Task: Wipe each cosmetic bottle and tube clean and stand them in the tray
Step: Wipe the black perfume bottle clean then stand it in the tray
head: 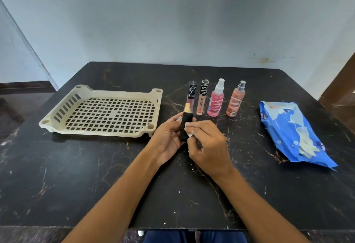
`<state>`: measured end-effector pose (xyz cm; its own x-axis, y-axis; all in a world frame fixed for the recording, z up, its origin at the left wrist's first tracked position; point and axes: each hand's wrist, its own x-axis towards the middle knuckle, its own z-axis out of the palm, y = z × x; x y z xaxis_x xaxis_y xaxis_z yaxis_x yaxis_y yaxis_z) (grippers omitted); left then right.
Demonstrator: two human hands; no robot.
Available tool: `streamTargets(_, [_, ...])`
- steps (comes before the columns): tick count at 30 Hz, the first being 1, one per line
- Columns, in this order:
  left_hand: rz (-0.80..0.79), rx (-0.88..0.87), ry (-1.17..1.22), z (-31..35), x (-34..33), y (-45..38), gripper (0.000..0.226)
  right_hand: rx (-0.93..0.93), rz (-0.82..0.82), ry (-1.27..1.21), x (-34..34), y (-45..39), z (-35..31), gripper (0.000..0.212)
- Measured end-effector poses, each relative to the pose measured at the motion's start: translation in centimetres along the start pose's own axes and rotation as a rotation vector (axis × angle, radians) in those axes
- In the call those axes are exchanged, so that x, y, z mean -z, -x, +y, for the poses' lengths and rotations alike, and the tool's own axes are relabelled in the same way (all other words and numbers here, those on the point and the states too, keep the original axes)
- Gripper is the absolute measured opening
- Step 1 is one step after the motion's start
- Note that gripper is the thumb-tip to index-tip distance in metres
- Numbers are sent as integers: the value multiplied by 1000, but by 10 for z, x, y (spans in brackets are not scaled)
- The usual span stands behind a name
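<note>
My left hand (168, 139) grips a black cosmetic bottle with a gold top (186, 122), held upright above the table's middle. My right hand (207, 144) presses a small white wipe (190, 134) against the bottle's right side. Behind them stand a dark-capped pink lip tube (191, 94), a lip gloss tube (201, 99), a pink spray bottle (216, 100) and an orange spray bottle (235, 100) in a row. The beige perforated tray (76, 127) lies to the left with nothing in it.
A blue pack of wet wipes (294, 133) lies at the right of the black marbled table (76, 175). A pale wall stands right behind the table's far edge. White crumbs speckle the surface near my hands.
</note>
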<state>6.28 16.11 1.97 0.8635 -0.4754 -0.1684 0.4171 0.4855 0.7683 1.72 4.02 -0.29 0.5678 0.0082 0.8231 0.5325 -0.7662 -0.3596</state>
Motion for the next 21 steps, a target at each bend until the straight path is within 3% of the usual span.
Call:
streamTargets(7, [3, -1, -6, -1, 0, -3, 30, -62, -46, 31, -3, -1, 3, 31])
streamTargets(21, [49, 24, 17, -1, -3, -1, 28, -29, 14, 31, 1, 0, 0, 22])
